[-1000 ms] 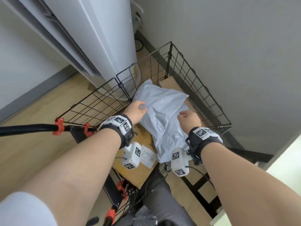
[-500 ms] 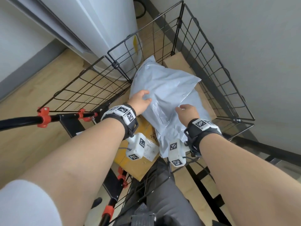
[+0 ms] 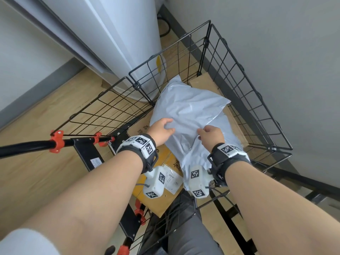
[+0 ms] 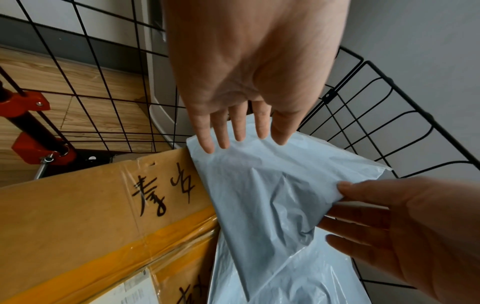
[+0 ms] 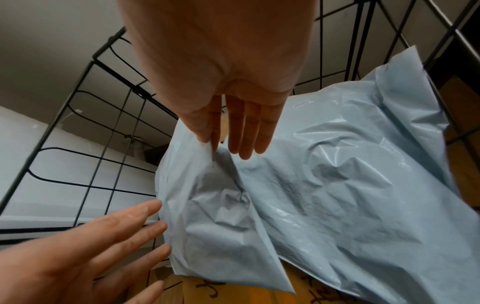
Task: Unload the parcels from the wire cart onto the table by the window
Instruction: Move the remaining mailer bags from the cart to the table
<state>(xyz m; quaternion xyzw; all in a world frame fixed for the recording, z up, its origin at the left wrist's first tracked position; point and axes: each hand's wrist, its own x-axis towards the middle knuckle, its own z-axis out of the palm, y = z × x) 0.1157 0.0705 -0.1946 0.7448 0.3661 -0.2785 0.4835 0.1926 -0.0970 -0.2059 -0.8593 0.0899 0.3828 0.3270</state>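
In the wire cart (image 3: 244, 85) a grey plastic mailer (image 3: 191, 107) lies on top of a second grey mailer (image 3: 227, 126) and taped cardboard boxes (image 3: 165, 159). My left hand (image 3: 168, 125) touches the top mailer's near left edge. In the left wrist view its fingers (image 4: 233, 131) are straight against the plastic. My right hand (image 3: 202, 131) pinches a fold of the same mailer (image 4: 272, 195) between thumb and fingers (image 4: 345, 189). The right wrist view shows that pinch (image 5: 207, 142) on the crumpled bag (image 5: 324, 185).
Another cardboard box (image 3: 204, 83) lies at the cart's far end. The black cart handle (image 3: 27, 146) with orange clamps sticks out to the left. A white floor-standing unit (image 3: 119, 34) stands behind the cart, and a grey wall (image 3: 276, 43) runs close along its right side.
Both hands have slid closer together on the top mailer. The right hand left the bag's right edge and now pinches a fold near the middle. The view has moved nearer the cart.
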